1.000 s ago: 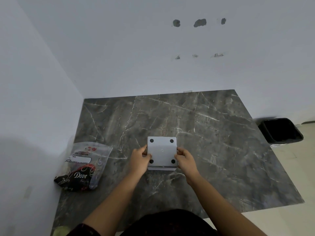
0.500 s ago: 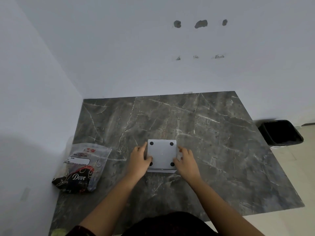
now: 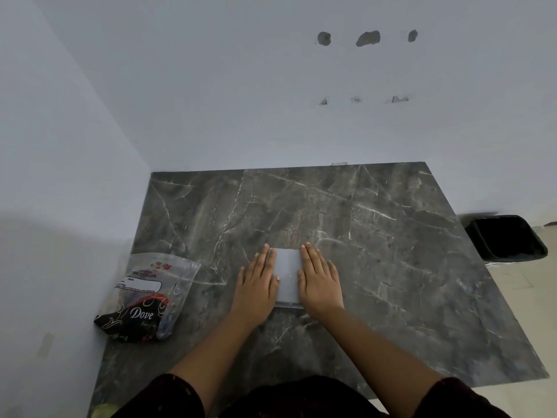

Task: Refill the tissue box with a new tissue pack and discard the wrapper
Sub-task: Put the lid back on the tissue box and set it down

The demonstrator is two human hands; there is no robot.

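Note:
A light grey tissue box (image 3: 287,276) lies upside down in the middle of the dark marble table (image 3: 391,251). My left hand (image 3: 257,283) lies flat on its left part, fingers stretched forward. My right hand (image 3: 319,282) lies flat on its right part the same way. Only a strip of the box's underside shows between the two hands. A plastic wrapper (image 3: 147,297) printed "Dove", partly clear and partly dark with red, lies at the table's left edge against the wall.
A black bin (image 3: 509,238) stands on the floor beyond the table's right side. White walls close the table's far and left sides. A pale green object (image 3: 101,411) peeks in at the bottom left.
Both hands have moved from gripping the box's sides to lying flat on top of it, covering the black feet. The box is lower on the table.

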